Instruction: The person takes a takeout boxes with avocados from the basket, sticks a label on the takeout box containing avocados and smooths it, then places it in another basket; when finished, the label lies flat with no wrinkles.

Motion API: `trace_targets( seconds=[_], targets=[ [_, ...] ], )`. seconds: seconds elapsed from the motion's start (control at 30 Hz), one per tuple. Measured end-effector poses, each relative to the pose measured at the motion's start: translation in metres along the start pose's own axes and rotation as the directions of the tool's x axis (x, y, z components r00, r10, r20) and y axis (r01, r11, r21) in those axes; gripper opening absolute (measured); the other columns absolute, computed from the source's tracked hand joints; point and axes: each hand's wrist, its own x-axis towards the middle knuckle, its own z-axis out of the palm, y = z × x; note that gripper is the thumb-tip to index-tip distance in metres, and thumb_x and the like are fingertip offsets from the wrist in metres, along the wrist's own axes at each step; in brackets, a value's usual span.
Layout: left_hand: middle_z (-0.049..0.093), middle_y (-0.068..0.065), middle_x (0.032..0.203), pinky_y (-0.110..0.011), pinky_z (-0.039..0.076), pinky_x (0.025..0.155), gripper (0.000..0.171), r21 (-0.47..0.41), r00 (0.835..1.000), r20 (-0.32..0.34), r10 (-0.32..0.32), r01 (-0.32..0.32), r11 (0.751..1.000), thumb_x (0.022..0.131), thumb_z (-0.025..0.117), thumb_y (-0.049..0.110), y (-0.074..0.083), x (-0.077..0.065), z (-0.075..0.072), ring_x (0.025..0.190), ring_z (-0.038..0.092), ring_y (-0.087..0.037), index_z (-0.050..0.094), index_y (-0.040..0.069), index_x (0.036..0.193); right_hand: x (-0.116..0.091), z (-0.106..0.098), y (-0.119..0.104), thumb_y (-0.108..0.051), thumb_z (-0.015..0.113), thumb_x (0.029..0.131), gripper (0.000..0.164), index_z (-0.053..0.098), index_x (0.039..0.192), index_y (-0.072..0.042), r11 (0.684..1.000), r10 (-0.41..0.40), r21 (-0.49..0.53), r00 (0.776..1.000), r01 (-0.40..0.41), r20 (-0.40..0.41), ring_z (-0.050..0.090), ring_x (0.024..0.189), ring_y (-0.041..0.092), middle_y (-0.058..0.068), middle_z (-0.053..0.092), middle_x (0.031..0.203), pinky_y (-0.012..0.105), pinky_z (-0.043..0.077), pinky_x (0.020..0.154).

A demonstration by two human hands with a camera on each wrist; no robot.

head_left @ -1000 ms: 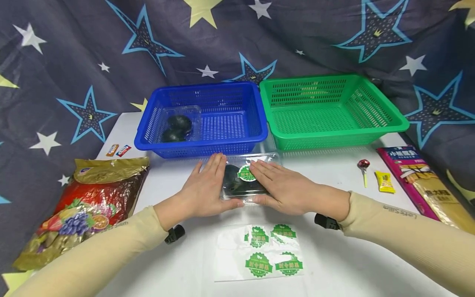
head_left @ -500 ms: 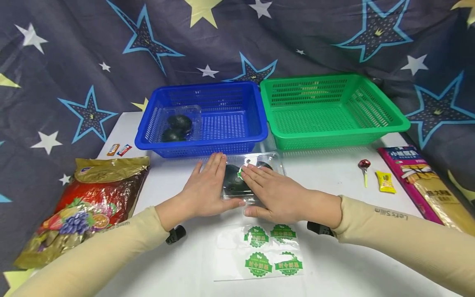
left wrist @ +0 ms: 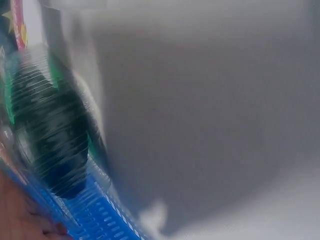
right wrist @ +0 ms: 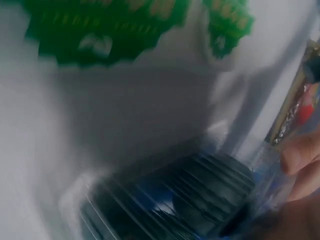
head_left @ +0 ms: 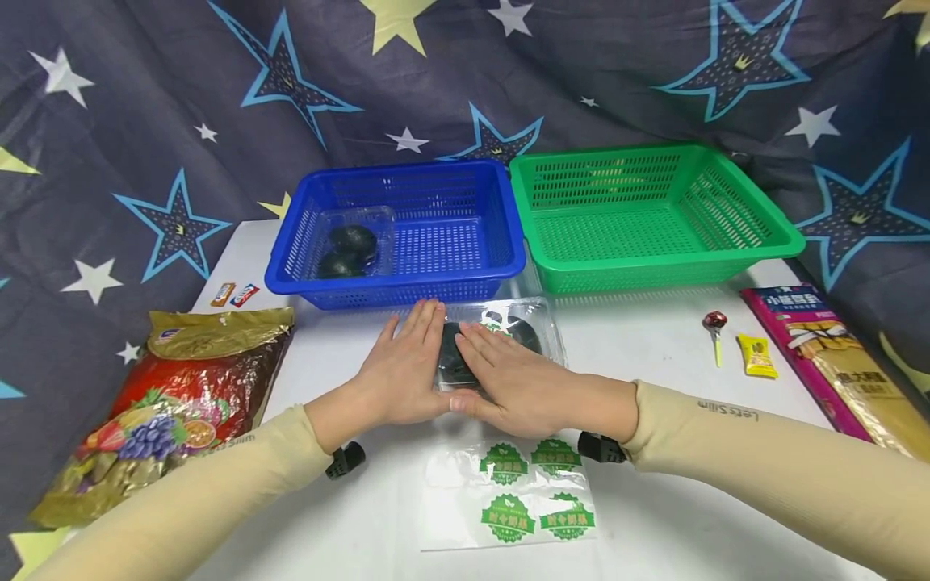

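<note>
Both hands are on a clear plastic clamshell box (head_left: pixel 552 331) with dark rounded fruits (head_left: pixel 454 355) inside, which stands on the white table. My left hand (head_left: pixel 403 375) lies along the box's left side with straight fingers. Flat on the lid rests my right hand (head_left: pixel 519 379), its straight fingers covering part of a round green sticker (head_left: pixel 496 324). The two thumbs meet at the front edge of the box. Through the ribbed wall, a fruit (left wrist: pixel 50 135) shows in the left wrist view. Just in front of the box lies a sheet of green stickers (head_left: pixel 507 516).
Behind are a blue basket (head_left: pixel 395 284), holding another clear box of dark fruits (head_left: pixel 352 242), and a green basket (head_left: pixel 654 262). A gold-and-red bag (head_left: pixel 174 387) lies left. To the right are a lollipop (head_left: pixel 715 321), a yellow packet (head_left: pixel 757 355) and a pink-and-gold package (head_left: pixel 821 347).
My right hand has slid leftward across the lid, uncovering the box's right end and covering its left part. Its thumb now meets the left thumb. The left hand has stayed in place.
</note>
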Motion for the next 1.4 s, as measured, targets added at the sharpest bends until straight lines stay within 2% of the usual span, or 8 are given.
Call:
trace_targets(
  seconds=[0.23,0.63,0.73,0.9,1.1,1.23,1.4],
  targets=[
    [0.011,-0.023,0.156,-0.056,0.016,0.113,0.121,-0.016,1.0,-0.029,-0.007,0.007,1.0,0.075,0.035,0.086,0.001,-0.001,0.001,0.144,0.01,-0.034,0.007,-0.005,0.15,-0.006,0.003,0.005,-0.065,0.02,0.096,0.088,0.013,0.149,0.005,0.989,0.047,-0.138,0.998,-0.053,-0.045,0.003,0.145,0.033,0.022,0.006,0.156,0.045,0.01,0.116],
    [0.012,-0.023,0.156,-0.055,0.016,0.113,0.123,-0.022,0.998,-0.056,-0.014,0.013,1.0,0.073,0.035,0.088,0.002,0.0,0.002,0.144,0.011,-0.034,0.009,-0.004,0.151,-0.032,0.002,0.018,-0.065,0.032,0.094,0.091,0.019,0.148,0.008,0.967,0.12,-0.212,0.987,-0.141,-0.111,0.011,0.144,0.035,0.023,0.014,0.155,0.048,0.016,0.115],
    [0.01,-0.023,0.156,-0.055,0.015,0.113,0.123,-0.028,0.998,-0.054,-0.015,0.014,1.0,0.074,0.037,0.087,0.003,-0.001,0.003,0.144,0.009,-0.034,0.007,-0.004,0.151,-0.033,0.003,0.017,-0.066,0.032,0.094,0.092,0.02,0.148,0.007,0.967,0.09,-0.23,0.99,-0.112,-0.106,0.009,0.144,0.034,0.022,0.013,0.155,0.047,0.015,0.115],
    [0.003,-0.021,0.157,-0.056,0.013,0.113,0.123,-0.031,0.999,-0.04,-0.025,0.024,0.999,0.074,0.037,0.087,0.003,0.0,0.004,0.145,0.003,-0.033,0.003,-0.002,0.151,-0.025,0.002,0.008,-0.067,0.029,0.094,0.092,0.021,0.148,0.007,0.975,-0.009,-0.221,0.998,-0.006,-0.069,0.008,0.144,0.034,0.022,0.012,0.156,0.045,0.013,0.116],
    [0.0,-0.02,0.158,-0.057,0.012,0.113,0.122,-0.008,1.0,-0.018,-0.025,0.025,1.0,0.074,0.033,0.088,0.003,-0.001,0.002,0.145,-0.001,-0.033,0.0,-0.001,0.151,-0.016,0.001,0.001,-0.07,0.024,0.092,0.093,0.02,0.149,0.005,0.985,-0.055,-0.167,0.998,0.051,-0.019,0.005,0.145,0.03,0.019,0.008,0.157,0.043,0.011,0.116],
    [0.0,-0.02,0.158,-0.057,0.012,0.113,0.121,0.004,1.0,-0.008,-0.025,0.025,1.0,0.075,0.032,0.087,0.003,-0.002,0.001,0.145,-0.001,-0.033,0.001,-0.002,0.151,-0.01,0.001,0.002,-0.067,0.023,0.094,0.09,0.019,0.149,0.004,0.991,-0.065,-0.121,0.998,0.062,-0.019,0.006,0.145,0.028,0.018,0.01,0.157,0.041,0.011,0.116],
    [0.004,-0.02,0.158,-0.058,0.013,0.112,0.12,0.02,0.999,-0.024,-0.024,0.024,1.0,0.076,0.031,0.087,0.004,0.0,0.0,0.145,0.002,-0.034,0.004,-0.003,0.151,-0.003,0.0,0.006,-0.064,0.023,0.096,0.086,0.017,0.15,0.003,0.99,-0.02,-0.14,0.999,0.015,-0.033,0.009,0.145,0.03,0.019,0.012,0.157,0.043,0.013,0.116]
  ],
)
